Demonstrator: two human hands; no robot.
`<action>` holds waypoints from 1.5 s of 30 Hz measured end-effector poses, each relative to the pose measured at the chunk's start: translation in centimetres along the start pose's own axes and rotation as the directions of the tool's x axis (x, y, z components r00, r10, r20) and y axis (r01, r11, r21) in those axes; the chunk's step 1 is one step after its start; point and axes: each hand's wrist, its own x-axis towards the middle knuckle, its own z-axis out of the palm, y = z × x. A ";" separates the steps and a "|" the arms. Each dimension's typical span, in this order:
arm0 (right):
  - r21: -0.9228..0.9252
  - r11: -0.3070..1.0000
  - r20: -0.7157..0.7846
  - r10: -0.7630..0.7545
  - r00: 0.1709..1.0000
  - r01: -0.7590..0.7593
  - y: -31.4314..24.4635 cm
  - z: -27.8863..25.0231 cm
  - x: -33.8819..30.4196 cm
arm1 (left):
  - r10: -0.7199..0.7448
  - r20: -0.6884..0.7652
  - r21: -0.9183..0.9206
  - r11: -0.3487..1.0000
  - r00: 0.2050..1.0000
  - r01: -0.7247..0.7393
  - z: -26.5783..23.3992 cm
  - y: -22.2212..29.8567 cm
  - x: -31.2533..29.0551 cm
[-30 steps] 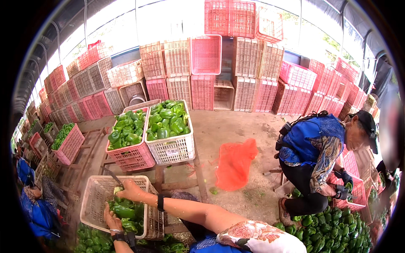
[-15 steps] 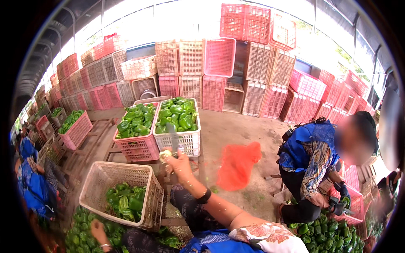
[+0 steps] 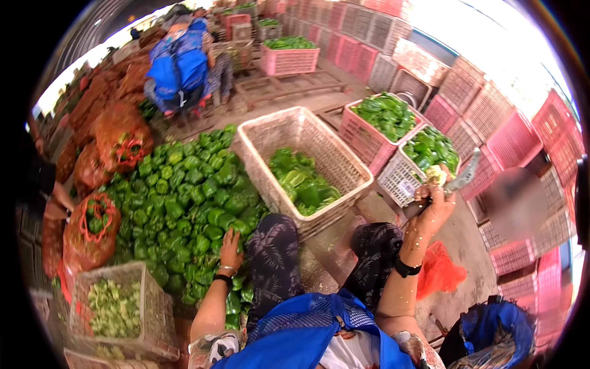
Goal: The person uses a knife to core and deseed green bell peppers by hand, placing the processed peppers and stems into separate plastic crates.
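My left hand [image 3: 231, 252] rests on the near edge of a large heap of green peppers [image 3: 184, 203], fingers stretched out and nothing gripped that I can see. My right hand [image 3: 435, 206] is raised at the right, wrapped round the dark handle of a knife [image 3: 465, 173] whose blade points up and away. A pale, crumbly lump [image 3: 437, 175], perhaps a pepper core, sits at its fingers. Before my knees stands a tilted-looking whitish crate [image 3: 335, 132], part filled with green peppers [image 3: 307, 184].
Full pepper crates, one pink [image 3: 369, 144] and one white [image 3: 396, 184], stand beyond. A crate of pale cores [image 3: 144, 307] is at lower left, near red mesh sacks [image 3: 92, 237]. Co-workers include one in a blue vest [image 3: 178, 67]; red netting [image 3: 439, 270] lies right.
The view has swung left, bringing the whole pepper heap and sacks in. My left hand now lies on the heap near my knee. My right hand still holds the knife.
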 end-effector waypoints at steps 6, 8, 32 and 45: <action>-0.020 0.999 0.014 -0.034 0.999 0.035 1.8 3.5 -1.5 | -0.089 -0.031 -0.152 0.985 0.996 0.083 -0.1 -1.2 -1.1; 0.046 0.995 -0.007 -0.091 0.996 0.092 0.9 7.2 -2.5 | -0.128 -0.016 -0.179 0.976 0.992 0.123 -0.5 -0.2 -0.6; -0.192 0.562 0.636 0.695 0.334 -0.804 9.7 16.0 -12.2 | 0.037 -0.223 0.050 0.998 0.974 -0.026 -1.8 -4.9 1.6; -0.655 0.750 0.387 0.438 0.811 -0.092 9.7 2.8 -13.7 | 0.426 0.460 -0.055 0.889 0.779 -0.454 8.4 -11.0 10.6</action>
